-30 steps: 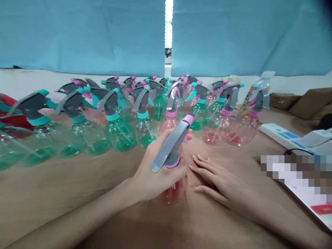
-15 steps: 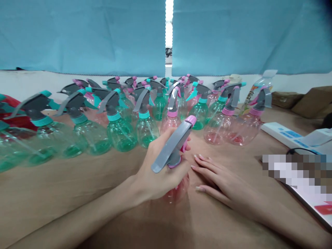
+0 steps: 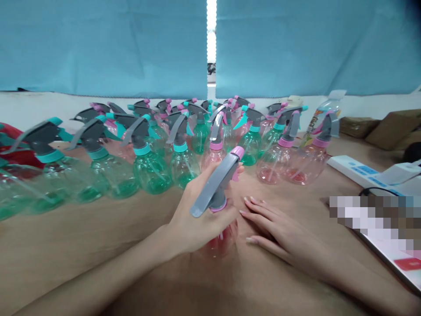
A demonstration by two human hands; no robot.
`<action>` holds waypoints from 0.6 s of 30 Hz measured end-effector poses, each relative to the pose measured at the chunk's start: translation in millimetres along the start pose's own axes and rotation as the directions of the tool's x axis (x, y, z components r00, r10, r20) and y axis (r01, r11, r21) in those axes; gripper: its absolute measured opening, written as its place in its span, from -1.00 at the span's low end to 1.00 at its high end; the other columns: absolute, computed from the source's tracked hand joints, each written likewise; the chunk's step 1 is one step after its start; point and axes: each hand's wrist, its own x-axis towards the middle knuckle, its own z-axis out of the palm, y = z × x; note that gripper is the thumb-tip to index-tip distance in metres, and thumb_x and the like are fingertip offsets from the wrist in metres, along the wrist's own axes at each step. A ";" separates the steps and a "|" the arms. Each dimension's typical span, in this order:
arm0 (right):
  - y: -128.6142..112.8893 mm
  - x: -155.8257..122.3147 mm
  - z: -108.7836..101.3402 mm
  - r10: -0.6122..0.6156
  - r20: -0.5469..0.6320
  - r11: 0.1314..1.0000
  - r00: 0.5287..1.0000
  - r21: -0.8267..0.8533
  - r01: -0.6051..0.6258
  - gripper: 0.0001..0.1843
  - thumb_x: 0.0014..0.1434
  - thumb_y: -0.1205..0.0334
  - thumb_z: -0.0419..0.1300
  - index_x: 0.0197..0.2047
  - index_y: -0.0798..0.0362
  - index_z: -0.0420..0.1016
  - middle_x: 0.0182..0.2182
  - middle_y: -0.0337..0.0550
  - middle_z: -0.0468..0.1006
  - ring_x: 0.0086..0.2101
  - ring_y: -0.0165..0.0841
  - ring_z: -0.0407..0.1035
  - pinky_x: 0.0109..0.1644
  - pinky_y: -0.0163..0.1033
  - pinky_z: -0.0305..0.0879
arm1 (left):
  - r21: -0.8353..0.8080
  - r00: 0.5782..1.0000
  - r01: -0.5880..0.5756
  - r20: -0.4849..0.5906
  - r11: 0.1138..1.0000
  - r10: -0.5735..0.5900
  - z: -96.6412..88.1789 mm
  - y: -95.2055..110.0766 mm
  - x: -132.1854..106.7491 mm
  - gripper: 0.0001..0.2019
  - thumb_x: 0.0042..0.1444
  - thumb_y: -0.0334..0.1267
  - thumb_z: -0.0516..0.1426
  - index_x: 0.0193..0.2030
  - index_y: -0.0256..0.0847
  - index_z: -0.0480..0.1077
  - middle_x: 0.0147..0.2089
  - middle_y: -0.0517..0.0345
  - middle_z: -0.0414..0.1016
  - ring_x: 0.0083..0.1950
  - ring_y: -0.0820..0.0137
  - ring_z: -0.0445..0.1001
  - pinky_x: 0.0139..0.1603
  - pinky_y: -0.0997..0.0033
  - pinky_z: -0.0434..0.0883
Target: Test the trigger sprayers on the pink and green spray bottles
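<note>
Gripping a pink spray bottle (image 3: 217, 203), the left hand (image 3: 197, 217) curled round it; the right hand (image 3: 278, 230) lay palm-down, loosely spread.

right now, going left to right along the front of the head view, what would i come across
Front green bottles → left hand holding a pink bottle → right hand → power strip.

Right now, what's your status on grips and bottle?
Left grip around pink spray bottle. Right grip open, on table. More spray bottles standing just ahead.
</note>
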 end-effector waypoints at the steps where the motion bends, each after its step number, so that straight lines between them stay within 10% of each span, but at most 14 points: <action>1: 0.3 -0.1 0.3 0.001 0.000 1.000 1.000 0.001 -0.001 -0.44 0.37 -0.05 0.04 0.32 0.03 0.28 0.31 0.04 0.23 0.32 -0.05 0.03 0.32 0.20 0.09 | -0.012 1.000 0.003 0.015 1.000 -0.003 0.3 0.0 -0.1 -0.66 -0.15 -0.41 0.06 -0.16 -0.09 0.32 -0.47 0.31 0.37 -0.46 0.39 0.37 -0.40 0.44 0.40; 18: -2.7 1.6 -5.1 -0.001 0.079 0.998 0.997 -0.070 0.006 -0.38 0.40 -0.10 -0.07 0.34 0.13 0.24 0.34 0.09 0.15 0.32 -0.06 -0.01 0.32 0.20 0.06 | -0.016 0.998 -0.060 0.021 0.998 0.061 3.7 -7.4 -1.0 -0.85 -0.02 -0.46 0.08 -0.36 -0.10 0.35 -0.40 0.29 0.38 -0.42 0.43 0.36 -0.28 0.41 0.40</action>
